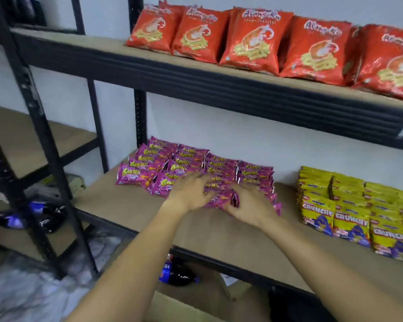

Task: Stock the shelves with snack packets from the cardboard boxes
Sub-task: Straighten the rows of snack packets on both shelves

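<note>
a black metal shelving unit with bare wooden boards (130, 205) fills the view, and a second rack of the same kind (33, 140) stands to its left. along the upper board leans a row of large red snack bags printed with a prawn (249, 40). on the middle board, at the right, stand tight rows of yellow and purple packets marked crunchy (351, 219). left of them, well apart, lies a fanned, overlapping spread of small magenta snack packets with yellow lettering (172, 163). both bare forearms reach in from below. the left hand (191, 191) lies palm down on the near edge of the magenta spread, fingers fairly straight and blurred, pressing on the packets. the right hand (249, 205) sits just beside it, fingers bent over the front packets; whether it pinches one cannot be told through the blur. below the board lie a dark cola bottle with a blue label (175, 273) and a brown cardboard box (172, 307).
</note>
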